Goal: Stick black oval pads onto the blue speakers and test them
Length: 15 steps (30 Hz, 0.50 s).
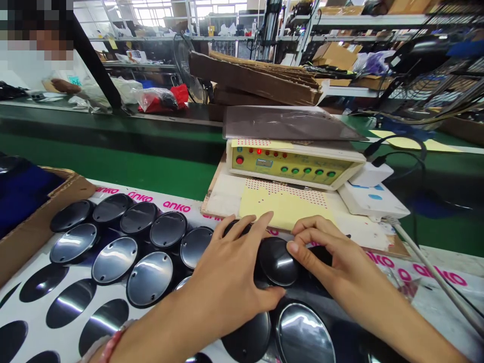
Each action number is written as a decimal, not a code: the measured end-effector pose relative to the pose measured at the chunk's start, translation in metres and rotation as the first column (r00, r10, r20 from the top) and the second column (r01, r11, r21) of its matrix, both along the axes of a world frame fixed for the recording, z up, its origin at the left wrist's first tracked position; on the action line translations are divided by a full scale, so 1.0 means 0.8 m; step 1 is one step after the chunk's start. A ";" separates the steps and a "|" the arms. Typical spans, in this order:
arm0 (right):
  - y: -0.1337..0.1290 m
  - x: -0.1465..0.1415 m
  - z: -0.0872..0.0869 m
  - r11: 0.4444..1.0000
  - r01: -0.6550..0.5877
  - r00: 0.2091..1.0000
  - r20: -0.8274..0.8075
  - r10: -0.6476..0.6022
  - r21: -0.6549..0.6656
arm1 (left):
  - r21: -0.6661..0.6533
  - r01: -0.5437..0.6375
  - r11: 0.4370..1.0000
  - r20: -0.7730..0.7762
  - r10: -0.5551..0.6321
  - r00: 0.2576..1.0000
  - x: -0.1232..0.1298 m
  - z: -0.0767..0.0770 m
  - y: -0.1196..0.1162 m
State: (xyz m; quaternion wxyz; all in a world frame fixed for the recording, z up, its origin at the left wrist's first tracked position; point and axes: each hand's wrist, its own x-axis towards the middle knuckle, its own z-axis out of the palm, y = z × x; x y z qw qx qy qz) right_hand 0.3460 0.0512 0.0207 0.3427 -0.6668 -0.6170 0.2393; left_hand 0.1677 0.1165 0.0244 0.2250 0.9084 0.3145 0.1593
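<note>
Near the middle, my left hand [234, 272] curves around the left side of a glossy black round disc [279, 262]. Its fingers are spread, the thumb lying below the disc and the index finger above. Whether it presses on the disc I cannot tell. With thumb and fingers drawn together, my right hand [333, 252] pinches at the disc's right edge. Black round caps with small holes [115, 259] stand in rows to the left of my hands. Another shiny cap [305, 333] sits just below the disc, and more dark round parts are partly hidden under both hands.
Flat black ovals [71, 302] lie on the white printed sheet [177, 205] at left. Behind my hands, a control box [295, 164] with buttons and a red light rests on a board with yellow dotted paper [280, 201]. A cardboard box [34, 222] stands left; a cable [438, 277] runs right.
</note>
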 end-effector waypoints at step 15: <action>0.001 -0.003 -0.004 0.998 -0.002 0.994 0.109 -0.004 0.058 | 0.006 -0.006 1.000 -0.013 0.006 1.000 0.002 0.001 0.000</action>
